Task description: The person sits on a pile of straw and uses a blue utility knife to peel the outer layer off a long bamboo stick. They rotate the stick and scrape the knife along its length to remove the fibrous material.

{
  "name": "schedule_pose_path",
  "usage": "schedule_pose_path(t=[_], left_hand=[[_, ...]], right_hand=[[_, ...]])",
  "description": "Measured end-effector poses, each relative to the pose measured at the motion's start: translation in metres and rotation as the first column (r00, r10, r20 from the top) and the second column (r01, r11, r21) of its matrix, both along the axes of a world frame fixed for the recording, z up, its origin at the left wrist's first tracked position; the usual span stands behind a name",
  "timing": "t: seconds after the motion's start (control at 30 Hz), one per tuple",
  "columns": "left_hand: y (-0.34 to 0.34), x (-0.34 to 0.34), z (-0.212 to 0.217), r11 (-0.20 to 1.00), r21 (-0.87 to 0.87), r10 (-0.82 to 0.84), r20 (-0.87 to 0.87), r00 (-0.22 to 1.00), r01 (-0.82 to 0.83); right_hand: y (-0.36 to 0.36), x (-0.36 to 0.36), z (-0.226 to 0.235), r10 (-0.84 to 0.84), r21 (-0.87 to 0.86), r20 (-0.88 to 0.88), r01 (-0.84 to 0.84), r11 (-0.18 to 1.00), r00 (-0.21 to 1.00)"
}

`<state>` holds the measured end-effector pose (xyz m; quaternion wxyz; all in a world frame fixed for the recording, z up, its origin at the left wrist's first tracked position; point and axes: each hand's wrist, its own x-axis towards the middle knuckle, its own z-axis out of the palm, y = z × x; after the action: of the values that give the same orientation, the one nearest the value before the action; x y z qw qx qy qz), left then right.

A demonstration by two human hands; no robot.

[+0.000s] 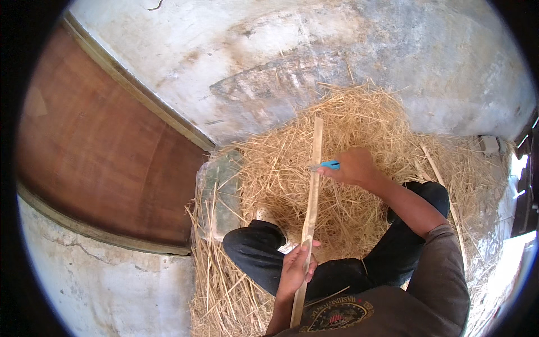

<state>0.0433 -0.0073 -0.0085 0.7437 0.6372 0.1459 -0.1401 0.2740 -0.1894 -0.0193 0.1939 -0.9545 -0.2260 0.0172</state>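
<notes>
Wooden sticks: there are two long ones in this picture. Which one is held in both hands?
The pale stick in the middle, gripped low by the left hand, with the right hand at it higher up. The other stick lies untouched on the straw to the right.

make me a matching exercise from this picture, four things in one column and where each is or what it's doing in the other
Things:
1. left hand
2. right hand
3. straw pile
4. wooden door

Places or states:
a. holds a blue-handled tool against the stick
b. spread over the floor by the wall
c. grips the lower part of the long stick
d. at the person's left

Pairs: 1-c, 2-a, 3-b, 4-d
</notes>
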Motion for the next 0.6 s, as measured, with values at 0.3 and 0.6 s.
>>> schedule_pose_path(t=[0.3, 0.6], left_hand=[[-0.003, 0.005, 0.001, 0.98, 0.2, 0.009, 0.064, 0.998, -0.022], [0.003, 0.015, -0.005, 0.984, 0.178, -0.003, 0.092, 0.996, -0.014]], right_hand=[[0.021, -0.043, -0.011, 0.317, 0.053, 0.241, -0.339, 0.939, 0.917], [0.023, -0.024, -0.016, 0.306, 0.026, 0.332, -0.333, 0.943, 0.892]])
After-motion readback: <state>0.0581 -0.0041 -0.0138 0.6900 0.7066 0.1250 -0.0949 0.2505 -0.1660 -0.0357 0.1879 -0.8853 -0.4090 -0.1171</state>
